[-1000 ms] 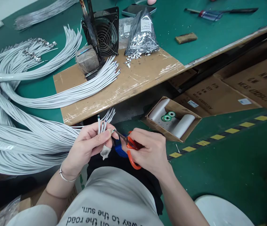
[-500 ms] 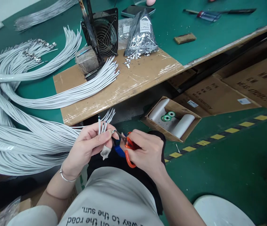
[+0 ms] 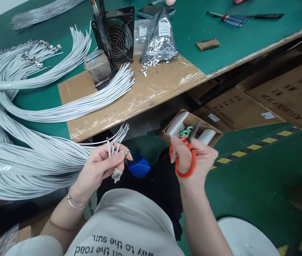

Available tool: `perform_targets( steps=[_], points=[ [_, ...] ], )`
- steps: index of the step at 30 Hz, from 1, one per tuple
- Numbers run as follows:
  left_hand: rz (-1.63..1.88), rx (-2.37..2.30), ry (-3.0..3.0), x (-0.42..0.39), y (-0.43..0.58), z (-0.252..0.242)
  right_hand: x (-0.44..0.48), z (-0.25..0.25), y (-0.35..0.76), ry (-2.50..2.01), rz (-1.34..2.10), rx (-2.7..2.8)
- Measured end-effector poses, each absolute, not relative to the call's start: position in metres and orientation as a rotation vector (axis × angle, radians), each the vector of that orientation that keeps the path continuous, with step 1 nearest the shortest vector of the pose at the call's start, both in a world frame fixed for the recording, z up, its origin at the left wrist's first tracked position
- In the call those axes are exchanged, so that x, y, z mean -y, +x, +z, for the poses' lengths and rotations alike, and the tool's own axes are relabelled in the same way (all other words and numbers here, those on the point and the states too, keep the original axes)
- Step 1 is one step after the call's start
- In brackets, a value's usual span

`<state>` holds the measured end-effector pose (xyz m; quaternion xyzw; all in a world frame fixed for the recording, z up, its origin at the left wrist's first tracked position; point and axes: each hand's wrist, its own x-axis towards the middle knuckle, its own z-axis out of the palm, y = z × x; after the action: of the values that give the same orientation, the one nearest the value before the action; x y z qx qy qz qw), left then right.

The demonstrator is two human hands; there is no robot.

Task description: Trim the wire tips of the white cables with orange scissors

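In my left hand (image 3: 101, 164), closed in a pinch, are the ends of several white cables (image 3: 113, 147) with dark tips. A scrap of whitish wrapping (image 3: 117, 174) covers one of its fingers. My right hand (image 3: 197, 160) is wrapped around orange-handled scissors (image 3: 185, 156), whose dark blades point up and away from me, apart from the cables. A thick bundle of white cables (image 3: 33, 156) runs from the left of the bench toward my left hand. Another bundle (image 3: 87, 105) lies with its ends on the cardboard sheet (image 3: 151, 89).
On the bench stand a black fan (image 3: 119, 39), a wrapped block (image 3: 97, 65) and a silvery bag (image 3: 160, 41) beside small loose metal pieces (image 3: 151, 65). A screwdriver (image 3: 232, 19) lies farther right. Below are an open carton (image 3: 164, 133), large boxes (image 3: 236, 110) and a white round stool (image 3: 247, 238).
My right hand has moved right and up with the scissors, away from the cable ends, and turned so the blades point upward. My left hand has stayed nearly in place with the cables.
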<state>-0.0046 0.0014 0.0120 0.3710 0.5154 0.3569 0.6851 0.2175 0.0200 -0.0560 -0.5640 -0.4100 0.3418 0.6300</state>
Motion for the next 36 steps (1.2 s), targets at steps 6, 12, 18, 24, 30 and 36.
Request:
perform_targets(
  steps=[6, 12, 18, 24, 30, 36],
  points=[
    [0.829, -1.146, 0.833, -0.008, -0.003, 0.018, -0.009, -0.052, 0.204, -1.272, 0.971, 1.215],
    [0.853, -1.12, 0.841, -0.008, -0.005, 0.017, -0.009, -0.043, 0.196, -1.151, 0.978, 1.479],
    [0.854, -1.168, 0.854, -0.007, -0.001, 0.017, -0.006, -0.038, 0.195, -1.101, 1.016, 1.667],
    [0.889, -1.195, 0.879, -0.005, 0.005, 0.018, -0.007, -0.035, 0.201, -1.12, 0.964, 1.753],
    [0.911, -1.162, 0.926, -0.006, 0.008, 0.02, -0.006, -0.033, 0.205, -1.112, 0.945, 1.793],
    [0.922, -1.108, 0.94, -0.005, 0.008, 0.018, -0.007, -0.032, 0.206, -1.076, 0.928, 1.798]
  ],
)
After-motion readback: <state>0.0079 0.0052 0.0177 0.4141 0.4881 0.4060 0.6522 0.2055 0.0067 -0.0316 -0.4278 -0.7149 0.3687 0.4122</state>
